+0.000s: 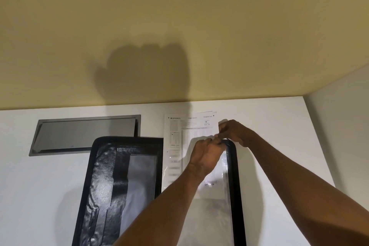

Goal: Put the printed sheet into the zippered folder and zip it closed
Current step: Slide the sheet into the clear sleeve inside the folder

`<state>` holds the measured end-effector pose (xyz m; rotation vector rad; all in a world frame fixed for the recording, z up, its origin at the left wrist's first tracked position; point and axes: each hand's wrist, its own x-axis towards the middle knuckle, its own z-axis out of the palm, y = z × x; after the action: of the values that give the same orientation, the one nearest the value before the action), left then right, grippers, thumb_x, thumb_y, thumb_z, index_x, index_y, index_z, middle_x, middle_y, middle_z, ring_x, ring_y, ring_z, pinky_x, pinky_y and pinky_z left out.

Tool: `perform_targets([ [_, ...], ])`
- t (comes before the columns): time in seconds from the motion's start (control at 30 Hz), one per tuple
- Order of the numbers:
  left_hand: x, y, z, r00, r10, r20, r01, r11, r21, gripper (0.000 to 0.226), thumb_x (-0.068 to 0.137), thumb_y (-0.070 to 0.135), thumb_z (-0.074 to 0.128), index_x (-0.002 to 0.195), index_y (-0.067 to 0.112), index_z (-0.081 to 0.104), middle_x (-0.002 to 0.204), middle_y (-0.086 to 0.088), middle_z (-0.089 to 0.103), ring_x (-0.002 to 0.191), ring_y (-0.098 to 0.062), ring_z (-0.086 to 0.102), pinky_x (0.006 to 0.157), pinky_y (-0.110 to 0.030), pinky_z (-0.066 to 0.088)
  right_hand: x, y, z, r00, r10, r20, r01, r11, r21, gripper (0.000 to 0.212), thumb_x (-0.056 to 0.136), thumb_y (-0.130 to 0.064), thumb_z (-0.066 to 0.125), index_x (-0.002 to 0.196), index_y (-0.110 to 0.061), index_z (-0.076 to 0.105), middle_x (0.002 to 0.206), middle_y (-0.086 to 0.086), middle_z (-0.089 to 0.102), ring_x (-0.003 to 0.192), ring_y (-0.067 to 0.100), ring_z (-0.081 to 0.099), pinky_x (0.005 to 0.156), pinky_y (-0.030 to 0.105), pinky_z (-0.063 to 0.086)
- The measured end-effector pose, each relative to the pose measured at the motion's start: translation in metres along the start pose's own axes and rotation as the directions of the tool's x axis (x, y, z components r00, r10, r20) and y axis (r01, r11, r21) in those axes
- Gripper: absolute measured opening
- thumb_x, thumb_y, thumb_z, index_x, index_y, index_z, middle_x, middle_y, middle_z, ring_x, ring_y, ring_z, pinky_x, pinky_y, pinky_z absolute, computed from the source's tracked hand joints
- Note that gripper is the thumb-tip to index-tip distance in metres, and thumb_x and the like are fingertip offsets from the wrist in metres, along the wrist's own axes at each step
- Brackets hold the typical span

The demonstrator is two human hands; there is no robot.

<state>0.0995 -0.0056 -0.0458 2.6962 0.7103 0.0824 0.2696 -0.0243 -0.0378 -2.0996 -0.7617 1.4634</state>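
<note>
A black zippered folder (103, 181) lies open on the white table, its left half showing shiny black pockets. The printed sheet (185, 132) lies over the right half, partly under a clear sleeve, and its top sticks out past the folder's black edge. My left hand (205, 156) pinches something at the folder's top right corner, near the zipper edge (233, 166). My right hand (233, 132) meets it there, fingers curled and pinching at the same spot. What exactly each hand pinches is too small to tell.
A grey metal cable flap (83, 134) is set into the table (40, 195) behind the folder's left half. A beige wall (179, 26) rises at the table's far edge, and the table's right edge (319, 146) runs close to my right arm.
</note>
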Motion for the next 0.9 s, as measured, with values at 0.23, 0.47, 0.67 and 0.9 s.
perform_targets([
  [0.23, -0.002, 0.008, -0.003, 0.999, -0.038, 0.01, 0.038, 0.997, -0.068, 0.031, 0.05, 0.003, 0.094, 0.061, 0.019, 0.069, 0.058, 0.003, 0.062, 0.048, -0.015, 0.058, 0.039, -0.021, 0.041, 0.005, -0.02, 0.006, 0.994, 0.04, -0.103, -0.012, 0.965, 0.26, 0.03, 0.09, -0.003, 0.075, 0.07, -0.011, 0.054, 0.065, 0.007, 0.047, 0.057, 0.018, 0.043, 0.056, 0.026, 0.04],
  [0.47, 0.003, 0.01, 0.0, 0.998, -0.066, -0.004, 0.065, 0.992, -0.106, 0.029, 0.056, 0.002, 0.094, 0.059, 0.019, 0.071, 0.054, 0.003, 0.062, 0.046, -0.013, 0.057, 0.043, -0.02, 0.049, 0.004, -0.017, -0.004, 0.993, 0.028, -0.111, -0.014, 0.992, 0.129, 0.011, 0.086, 0.011, 0.067, 0.082, 0.004, 0.059, 0.081, 0.015, 0.056, 0.067, 0.025, 0.049, 0.069, 0.037, 0.042],
  [0.67, 0.003, 0.01, 0.006, 0.997, -0.077, 0.026, 0.079, 0.994, -0.078, 0.028, 0.06, 0.005, 0.093, 0.063, 0.022, 0.071, 0.058, 0.004, 0.064, 0.047, -0.014, 0.06, 0.043, -0.022, 0.053, 0.0, -0.016, -0.005, 0.996, 0.009, 0.093, 0.026, 0.93, -0.368, 0.027, 0.075, 0.0, 0.083, 0.1, 0.002, 0.072, 0.086, 0.002, 0.064, 0.071, 0.014, 0.059, 0.061, 0.018, 0.045],
  [0.9, 0.004, 0.012, 0.002, 0.999, -0.044, 0.029, 0.046, 0.996, -0.078, 0.032, 0.05, 0.003, 0.092, 0.06, 0.021, 0.067, 0.056, 0.003, 0.06, 0.046, -0.016, 0.056, 0.041, -0.021, 0.044, 0.008, -0.035, 0.009, 0.977, -0.212, -0.03, 0.181, 0.891, -0.417, 0.015, 0.091, -0.007, 0.065, 0.088, -0.01, 0.079, 0.068, -0.018, 0.062, 0.064, -0.002, 0.057, 0.069, 0.017, 0.042],
])
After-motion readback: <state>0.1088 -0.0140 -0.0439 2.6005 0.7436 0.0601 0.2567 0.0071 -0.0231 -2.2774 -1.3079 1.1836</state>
